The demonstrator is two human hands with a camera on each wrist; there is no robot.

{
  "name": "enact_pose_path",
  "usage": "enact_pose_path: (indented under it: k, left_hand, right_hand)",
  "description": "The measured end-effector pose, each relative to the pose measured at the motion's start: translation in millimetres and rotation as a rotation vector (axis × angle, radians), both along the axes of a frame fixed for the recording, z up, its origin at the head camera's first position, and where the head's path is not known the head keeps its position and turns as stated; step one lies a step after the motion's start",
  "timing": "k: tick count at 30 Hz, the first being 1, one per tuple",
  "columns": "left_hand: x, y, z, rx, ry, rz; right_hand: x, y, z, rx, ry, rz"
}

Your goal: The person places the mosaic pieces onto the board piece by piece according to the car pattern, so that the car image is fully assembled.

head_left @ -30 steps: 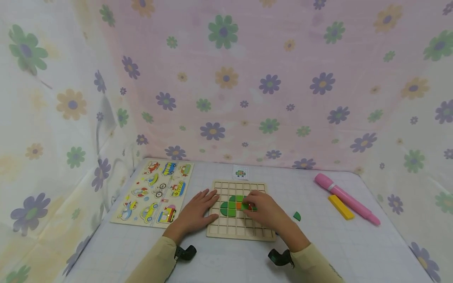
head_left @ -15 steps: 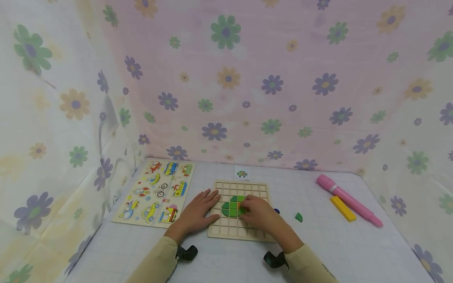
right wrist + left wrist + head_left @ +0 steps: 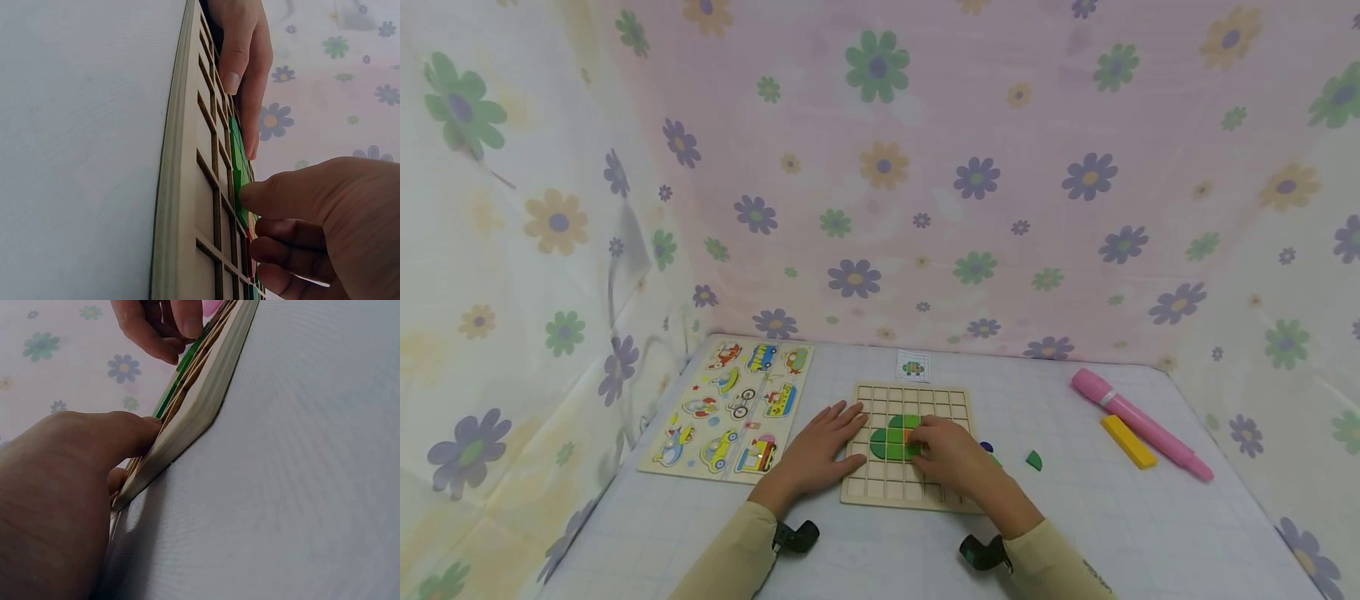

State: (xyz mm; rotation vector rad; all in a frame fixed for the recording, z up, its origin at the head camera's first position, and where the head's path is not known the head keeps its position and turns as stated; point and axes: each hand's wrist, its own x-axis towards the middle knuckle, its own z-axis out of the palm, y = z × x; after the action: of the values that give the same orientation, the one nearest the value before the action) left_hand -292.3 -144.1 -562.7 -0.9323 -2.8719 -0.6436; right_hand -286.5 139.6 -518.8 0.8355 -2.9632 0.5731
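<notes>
A wooden grid board (image 3: 880, 490) lies on the table, with green pieces (image 3: 889, 442) and a bit of orange set in its middle cells. My left hand (image 3: 815, 450) rests on the board's left edge, fingers spread. Over the board's right half, my right hand (image 3: 953, 454) bends its fingers down at the pieces and hides several cells. The right wrist view shows its thumb against a green tile (image 3: 240, 194) that stands slightly proud of the grid, the other fingers curled beside it. Red and orange pieces show under those fingers.
Right of the board lie a dark blue piece (image 3: 987, 447) and a green quarter-round piece (image 3: 1034, 460). A picture card (image 3: 913, 367) lies behind it. A vehicle puzzle (image 3: 730, 417) is at left; a pink marker-like stick (image 3: 1138, 423) and a yellow block (image 3: 1128, 442) are at right.
The right hand has moved slightly left and lower over the board, bringing a green tile down to the cells. The dark blue piece has come into sight. The left hand stays put.
</notes>
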Motion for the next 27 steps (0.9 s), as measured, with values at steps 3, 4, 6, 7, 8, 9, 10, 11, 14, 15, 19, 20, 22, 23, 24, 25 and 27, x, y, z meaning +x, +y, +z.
enact_pose_path:
  k: [3,4,6,7,8,9,10,11,14,15,19,20,22,23,24,25,27]
  left_hand:
    - [0.1,0.1,-0.2,0.0,-0.004,0.0]
    - [0.0,0.2,-0.4,-0.003,-0.004,0.0]
    - [-0.1,0.1,-0.9,-0.01,-0.005,0.002]
    - [0.0,0.0,-1.0,-0.013,-0.005,0.002]
    - [-0.2,-0.1,-1.1,-0.015,-0.004,0.002]
    - [-0.3,-0.1,-1.1,-0.015,-0.004,0.001]
    - [-0.2,-0.2,-1.0,-0.016,-0.006,0.002]
    - [-0.1,-0.3,-0.7,-0.016,-0.006,0.002]
    - [0.0,-0.8,-0.1,-0.008,-0.005,0.001]
    - [0.3,-1.1,0.1,-0.007,-0.005,0.002]
    - [0.9,-1.6,0.9,-0.006,-0.003,0.005]
    - [1.1,-1.6,0.9,-0.007,-0.003,0.006]
    - [1.5,-1.5,1.5,-0.004,-0.006,0.005]
    - [1.5,-1.4,1.5,-0.002,-0.007,0.003]
    - [1.5,-1.2,1.5,-0.005,-0.009,0.002]
    - [1.5,-1.0,1.5,-0.008,-0.012,0.003]
    - [1.7,-0.8,1.8,-0.015,-0.015,0.005]
  right_hand:
    - [0.4,0,1.6,0.004,-0.003,0.003]
    - [0.5,0,1.8,0.009,-0.004,0.004]
    - [0.6,0,2.2,0.019,-0.008,0.005]
    - [0.6,0,2.3,0.024,-0.007,0.008]
    - [0.5,0,2.5,0.027,-0.008,0.009]
    - [0.5,0,2.5,0.031,-0.007,0.01]
    - [0.2,0,2.5,0.037,-0.004,0.013]
    - [0.0,0,2.6,0.038,-0.003,0.018]
    - [-0.9,-1,2.3,0.046,0.002,0.022]
    - [-1.1,-2,2.0,0.051,0.004,0.023]
    - [-0.9,-3,2.1,0.056,0.006,0.025]
    - [-0.6,-3,2.5,0.053,0.007,0.024]
    - [0.9,-2,5.5,0.033,-0.003,0.016]
    - [1.6,0,7.0,0.022,-0.003,0.007]
    - [2.3,2,9.2,0.007,-0.006,-0.003]
    - [2.6,5,11.3,-0.008,-0.008,-0.013]
    - [2.9,13,16.3,-0.037,-0.002,-0.025]
